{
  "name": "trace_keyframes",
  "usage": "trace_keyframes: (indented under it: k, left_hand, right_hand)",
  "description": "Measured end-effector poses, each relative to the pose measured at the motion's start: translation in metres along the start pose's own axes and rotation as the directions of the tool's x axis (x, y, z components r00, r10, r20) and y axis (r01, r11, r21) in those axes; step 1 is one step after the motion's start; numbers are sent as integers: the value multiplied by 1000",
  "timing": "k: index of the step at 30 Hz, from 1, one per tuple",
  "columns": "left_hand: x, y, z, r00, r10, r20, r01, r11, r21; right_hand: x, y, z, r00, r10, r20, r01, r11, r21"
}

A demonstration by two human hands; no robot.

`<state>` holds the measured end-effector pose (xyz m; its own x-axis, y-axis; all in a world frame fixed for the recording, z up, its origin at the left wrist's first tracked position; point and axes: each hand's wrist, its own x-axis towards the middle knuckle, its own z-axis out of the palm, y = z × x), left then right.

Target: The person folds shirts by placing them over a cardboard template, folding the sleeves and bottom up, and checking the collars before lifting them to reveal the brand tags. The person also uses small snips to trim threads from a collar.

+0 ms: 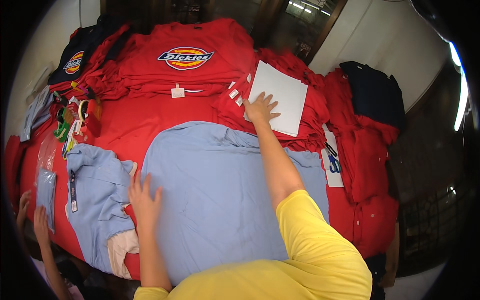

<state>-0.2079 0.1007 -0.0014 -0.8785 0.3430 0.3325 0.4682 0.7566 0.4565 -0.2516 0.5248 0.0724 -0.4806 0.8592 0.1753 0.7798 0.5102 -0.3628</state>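
Note:
A light blue shirt (215,195) lies spread flat across the table in front of me. My left hand (144,200) rests at its left edge, fingers spread and holding nothing. At the far right my right hand (261,107) lies flat on a stack of white sheets (285,95), its fingers apart. The sheets sit on top of a pile of folded red garments (315,117). Left of my left hand is a second light blue garment (97,185) with a dark hang tag (73,192) and pale cream parts showing beneath it.
Red sweatshirts with a printed logo (185,60) are piled at the back. Tape rolls and tools crowd a red holder (90,125). Blue scissors (334,164) lie on white card at right, beside stacked red clothes (367,160). Another person's hands (41,225) touch a bagged blue garment (46,192).

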Motion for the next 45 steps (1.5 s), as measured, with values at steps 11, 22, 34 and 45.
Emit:
trace_keyframes:
  k: [11, 22, 34, 45]
  left_hand:
    - [-16, -56, 7, 998, 60, -22, -56, 991, 122]
    - [-99, -51, -115, 996, -83, 40, 83, 997, -4]
    - [-152, -64, -83, 862, -502, 62, 493, 806, -327]
    - [-156, -50, -76, 948, -256, -191, 252, 967, -47]
  right_hand:
    - [48, 43, -9, 915, -321, 246, 134, 815, 564]
    - [-130, 34, -168, 650, -759, 51, 56, 114, 992]
    - [-239, -2, 28, 418, -806, 420, 658, 587, 472]
    - [-180, 65, -20, 270, -550, 791, 256, 833, 491]
